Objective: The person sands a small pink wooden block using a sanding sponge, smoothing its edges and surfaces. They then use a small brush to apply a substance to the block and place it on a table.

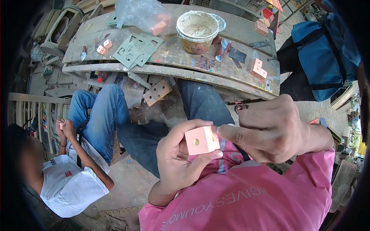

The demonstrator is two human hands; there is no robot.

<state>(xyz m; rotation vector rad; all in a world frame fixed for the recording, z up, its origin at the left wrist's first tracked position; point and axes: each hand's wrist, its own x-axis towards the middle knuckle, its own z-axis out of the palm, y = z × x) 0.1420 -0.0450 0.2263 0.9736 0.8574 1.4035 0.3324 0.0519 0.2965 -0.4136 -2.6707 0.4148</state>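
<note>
Two hands on one pink block, held up close over your lap.

Your left hand [175, 161] pinches the block [202, 140] between thumb and fingers, hole face turned up toward you, likely so you can see it; your right hand [271, 129] is curled, its thumb pressing the block's right edge. Beyond your knees, the paint-stained bench [231, 73] carries a tub [197, 31] filled nearly to the rim with pale powder or paste, a clear bag [144, 15] with a pink piece inside, green cut-out templates [138, 49] and more pink blocks [258, 68]. Another person sits on the ground to your left.
</note>
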